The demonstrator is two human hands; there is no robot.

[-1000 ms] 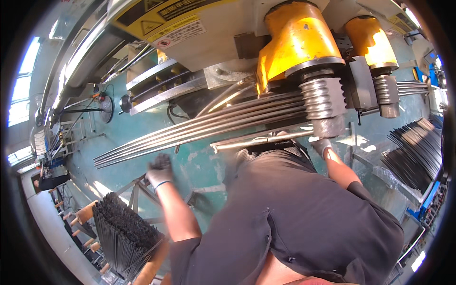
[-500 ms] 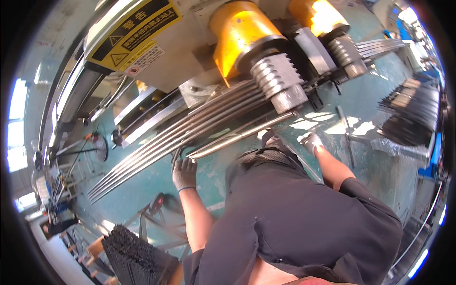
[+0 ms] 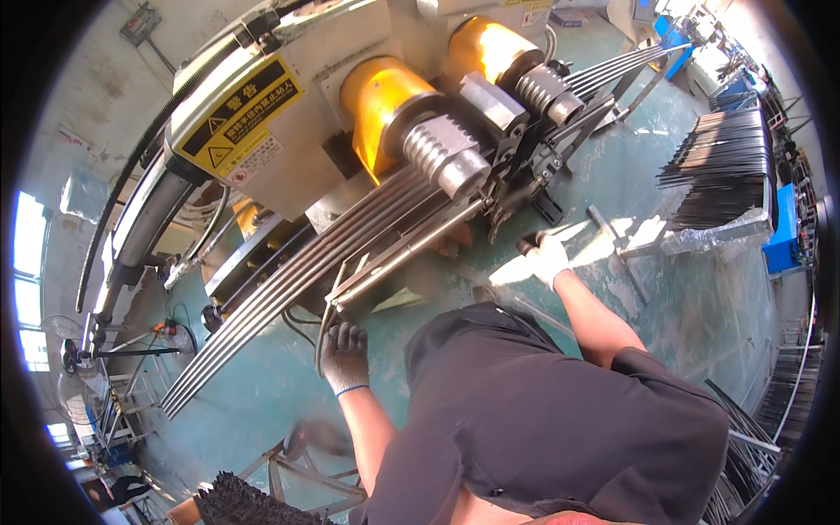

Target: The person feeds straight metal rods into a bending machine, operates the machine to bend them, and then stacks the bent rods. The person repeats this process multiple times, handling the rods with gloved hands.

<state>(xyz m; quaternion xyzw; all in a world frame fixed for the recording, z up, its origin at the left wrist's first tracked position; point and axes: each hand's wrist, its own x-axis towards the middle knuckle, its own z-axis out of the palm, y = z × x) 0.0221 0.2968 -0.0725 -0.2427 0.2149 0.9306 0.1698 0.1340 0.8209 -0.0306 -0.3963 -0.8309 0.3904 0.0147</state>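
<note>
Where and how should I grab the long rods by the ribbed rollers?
Probably near the free lower-left ends of the rods, coming from your near side with the left hand, fingers wrapped around. Those ends jut out well away from the rollers, and the rods lie close together, side by side.

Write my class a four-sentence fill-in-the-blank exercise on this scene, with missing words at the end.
Both the left hand and the right hand wear ____.
The machine shows ____ large orange housings.
The ____ hand is nearer the upper-right stack of dark rods.
The machine's large label is black and ____.

Missing words: gloves; two; right; yellow.
</note>
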